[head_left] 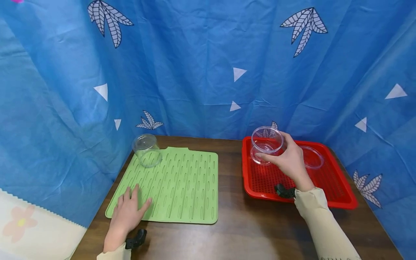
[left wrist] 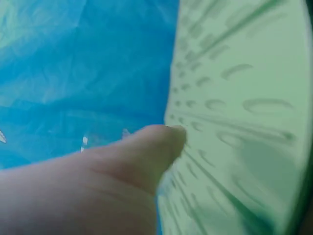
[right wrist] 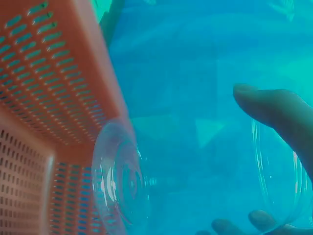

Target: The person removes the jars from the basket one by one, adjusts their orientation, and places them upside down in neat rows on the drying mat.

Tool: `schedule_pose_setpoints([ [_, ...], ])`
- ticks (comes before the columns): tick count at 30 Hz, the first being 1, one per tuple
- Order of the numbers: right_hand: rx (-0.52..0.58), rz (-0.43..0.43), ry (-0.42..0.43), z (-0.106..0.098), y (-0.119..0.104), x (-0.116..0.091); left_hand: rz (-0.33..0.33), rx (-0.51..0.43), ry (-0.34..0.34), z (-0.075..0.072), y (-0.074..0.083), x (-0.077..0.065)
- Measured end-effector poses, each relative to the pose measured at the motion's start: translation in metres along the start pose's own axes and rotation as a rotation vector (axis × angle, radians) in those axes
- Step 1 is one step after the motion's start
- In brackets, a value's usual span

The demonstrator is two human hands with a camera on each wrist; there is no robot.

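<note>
My right hand grips a clear plastic cup between thumb and fingers, over the far left of a red basket. The cup's wide mouth faces up. In the right wrist view, the thumb lies across its clear rim, and a clear round piece with rings shows against the basket wall. Low on a green ribbed mat, my left hand lies with fingers spread, holding nothing. Another clear plastic cup stands upside down at the mat's far left corner.
A clear round rim lies inside the basket, right of my right wrist. Brown wooden tabletop separates mat and basket. Blue patterned cloth hangs behind the table and along both sides.
</note>
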State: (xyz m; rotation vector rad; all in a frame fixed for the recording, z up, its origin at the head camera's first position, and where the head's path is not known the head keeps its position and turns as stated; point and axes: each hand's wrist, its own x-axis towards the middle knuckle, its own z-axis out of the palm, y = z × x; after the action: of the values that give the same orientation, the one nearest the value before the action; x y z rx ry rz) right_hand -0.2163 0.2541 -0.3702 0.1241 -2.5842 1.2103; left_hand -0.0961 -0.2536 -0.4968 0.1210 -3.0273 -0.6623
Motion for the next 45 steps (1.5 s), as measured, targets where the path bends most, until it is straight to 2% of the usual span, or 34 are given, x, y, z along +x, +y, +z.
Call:
schedule_pose_setpoints([
  [3,-0.021,-0.060,0.035,0.000,-0.011,-0.003,0.127,-0.099,0.178,-0.009,0.012,0.010],
  [6,-0.050,-0.119,0.080,-0.001,-0.023,-0.005,0.255,-0.220,0.332,-0.021,0.032,0.025],
  [8,-0.076,-0.152,0.105,-0.001,-0.032,-0.008,0.328,-0.291,0.399,-0.029,0.046,0.033],
  [10,-0.098,-0.192,0.126,-0.001,-0.041,-0.009,0.375,-0.354,0.430,-0.038,0.060,0.039],
  [13,-0.126,-0.258,0.157,0.001,-0.054,-0.012,0.428,-0.435,0.438,-0.050,0.081,0.045],
  [18,-0.149,-0.353,0.207,0.002,-0.073,-0.016,0.520,-0.546,0.409,-0.065,0.117,0.052],
  [22,-0.169,-0.402,0.223,0.003,-0.085,-0.021,0.601,-0.594,0.383,-0.072,0.141,0.057],
  [27,-0.199,-0.487,0.267,0.004,-0.100,-0.027,0.667,-0.616,0.346,-0.080,0.164,0.062],
  [31,-0.235,-0.568,0.313,0.006,-0.111,-0.030,0.714,-0.631,0.339,-0.087,0.182,0.061],
  [38,-0.323,-0.698,0.371,0.014,-0.126,-0.035,0.801,-0.686,0.303,-0.110,0.223,0.044],
  [45,-0.385,-0.811,0.406,0.026,-0.136,-0.040,0.852,-0.688,0.281,-0.112,0.242,0.043],
])
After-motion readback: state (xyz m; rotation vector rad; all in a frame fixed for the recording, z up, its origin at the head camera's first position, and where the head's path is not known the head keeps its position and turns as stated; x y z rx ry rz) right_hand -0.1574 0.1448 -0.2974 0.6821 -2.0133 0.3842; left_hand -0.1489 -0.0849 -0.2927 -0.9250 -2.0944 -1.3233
